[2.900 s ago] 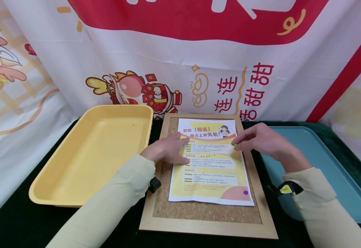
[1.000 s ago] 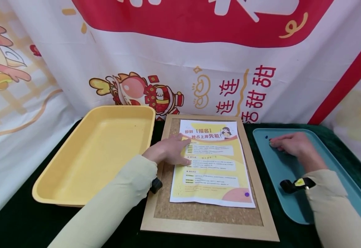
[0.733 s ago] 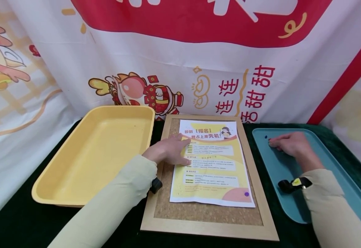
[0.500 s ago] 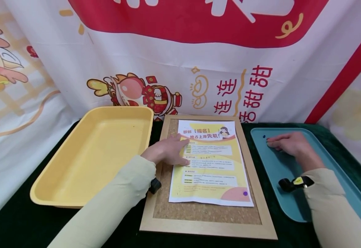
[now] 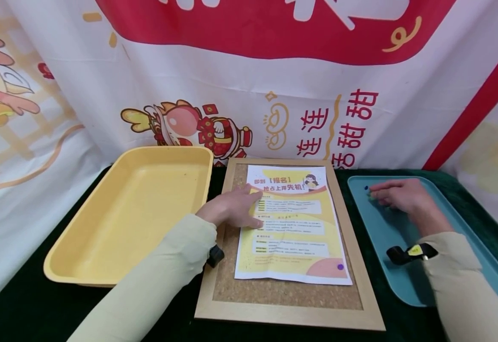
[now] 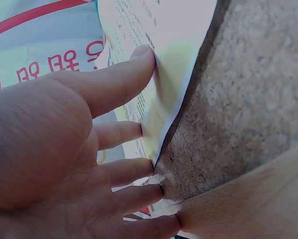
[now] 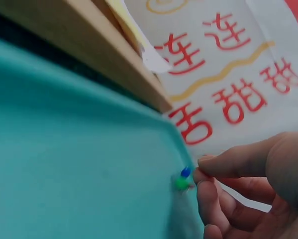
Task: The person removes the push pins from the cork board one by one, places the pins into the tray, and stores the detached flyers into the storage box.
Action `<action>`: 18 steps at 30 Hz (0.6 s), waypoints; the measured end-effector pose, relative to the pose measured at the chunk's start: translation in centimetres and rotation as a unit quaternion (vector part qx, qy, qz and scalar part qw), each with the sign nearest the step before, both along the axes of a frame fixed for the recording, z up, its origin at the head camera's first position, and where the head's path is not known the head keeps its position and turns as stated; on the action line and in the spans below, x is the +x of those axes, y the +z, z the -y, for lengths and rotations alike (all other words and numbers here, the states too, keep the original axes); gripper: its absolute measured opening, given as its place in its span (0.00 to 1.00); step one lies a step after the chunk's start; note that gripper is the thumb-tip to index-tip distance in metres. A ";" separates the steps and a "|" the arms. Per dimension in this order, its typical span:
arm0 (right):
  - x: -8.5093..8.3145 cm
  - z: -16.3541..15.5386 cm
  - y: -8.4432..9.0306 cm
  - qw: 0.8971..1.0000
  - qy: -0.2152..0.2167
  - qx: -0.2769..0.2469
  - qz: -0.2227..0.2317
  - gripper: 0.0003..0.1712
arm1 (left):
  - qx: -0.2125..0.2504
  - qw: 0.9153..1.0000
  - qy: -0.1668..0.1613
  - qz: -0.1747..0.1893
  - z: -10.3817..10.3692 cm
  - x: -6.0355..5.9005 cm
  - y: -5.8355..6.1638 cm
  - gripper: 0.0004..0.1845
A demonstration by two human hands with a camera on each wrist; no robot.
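Head view: my L hand [image 5: 233, 207] is spread flat on the paper [image 5: 292, 230] atop the corkboard [image 5: 287, 295]; R hand [image 5: 404, 197] fingertips bunched near pins [image 7: 182, 184] in the blue tray [image 5: 387, 237], can't tell if gripping one. Paper could prob. swivel if L hand lifts, w/ 1 purple pin [image 5: 340, 267] visible.

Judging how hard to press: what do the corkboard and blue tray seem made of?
Corkboard: matt cork, by its speckled granules; its frame looks like smooth pale wood, faintly grained. Blue tray: probably satin plastic, given its even colour and rounded form.
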State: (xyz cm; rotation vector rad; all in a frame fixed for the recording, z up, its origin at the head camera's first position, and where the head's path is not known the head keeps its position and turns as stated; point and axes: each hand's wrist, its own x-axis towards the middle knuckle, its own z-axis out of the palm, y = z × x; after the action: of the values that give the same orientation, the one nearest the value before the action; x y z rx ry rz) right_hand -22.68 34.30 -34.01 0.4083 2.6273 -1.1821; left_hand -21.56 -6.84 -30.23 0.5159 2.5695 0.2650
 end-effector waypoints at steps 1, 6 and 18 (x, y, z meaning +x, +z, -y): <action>0.1 0.3 0.4 1.000 0.000 -0.002 -0.006 0.29 | 0.001 1.000 0.001 0.001 0.0 0.0 0.1 0.47; 0.9 2.0 2.7 0.999 0.010 -0.005 -0.034 0.30 | 0.001 1.000 0.004 0.002 0.1 0.2 0.2 0.46; 3.8 5.0 3.4 0.996 0.060 0.003 -0.063 0.29 | 0.004 1.000 0.007 0.005 0.1 0.3 0.3 0.46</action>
State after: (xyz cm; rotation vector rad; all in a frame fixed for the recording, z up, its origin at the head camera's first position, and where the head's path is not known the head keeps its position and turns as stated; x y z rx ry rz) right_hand -18.84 29.29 -30.59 0.1802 2.7189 -1.1985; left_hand -21.28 -6.90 -29.94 0.5002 2.5643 0.2830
